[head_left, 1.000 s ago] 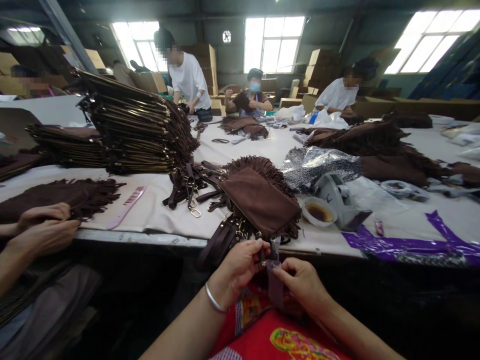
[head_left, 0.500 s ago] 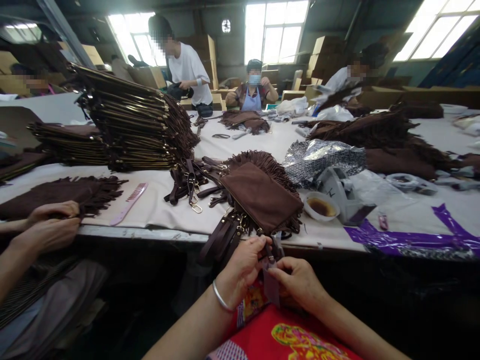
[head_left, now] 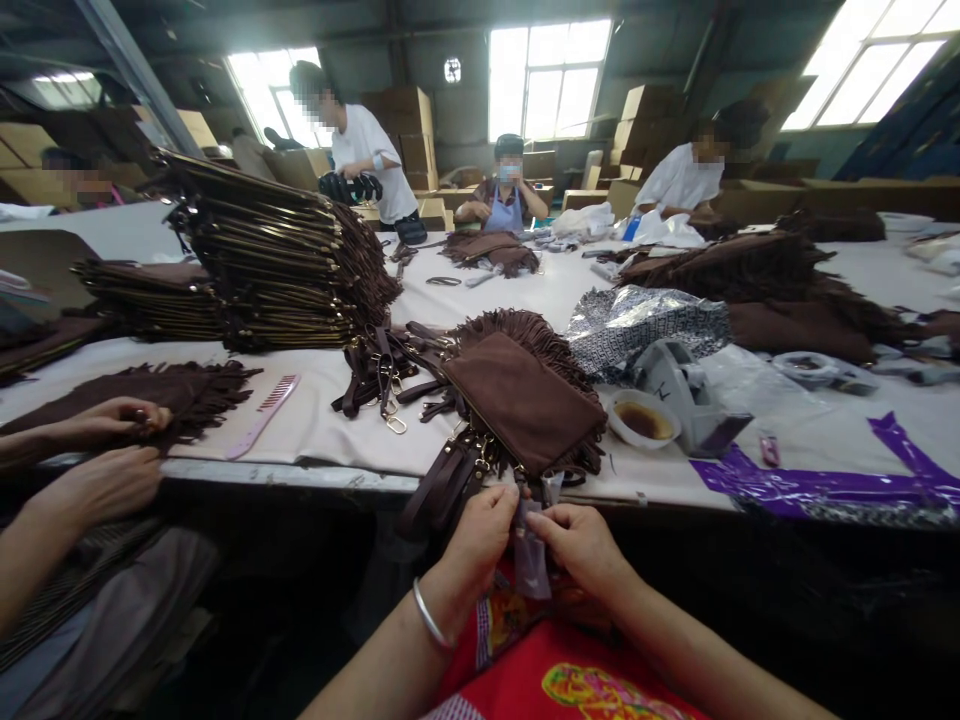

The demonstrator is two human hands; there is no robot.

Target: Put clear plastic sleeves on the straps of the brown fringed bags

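Observation:
A brown fringed pouch (head_left: 529,400) lies at the near edge of the table, with its lower corner toward me. Just below that corner my left hand (head_left: 486,525), with a silver bangle at the wrist, is closed in a pinch at the pouch's strap end. Facing it, my right hand (head_left: 574,535) pinches a small clear plastic sleeve (head_left: 532,565) that hangs between the hands. What exactly lies between the left fingertips is partly hidden. Brown straps (head_left: 442,485) with gold clasps hang over the edge left of the pouch.
Stacked pouches (head_left: 285,260) rise at the left, near a pink comb (head_left: 264,415). A co-worker's hands (head_left: 112,450) work beside them. Right of the pouch stand a bowl of brown liquid (head_left: 643,418), a grey tape dispenser (head_left: 686,400) and purple plastic (head_left: 810,485). People work across the table.
My left hand has turned and its fingers have closed more tightly together. The plastic sleeve has shifted slightly up and left. The co-worker's hands at the left have moved apart.

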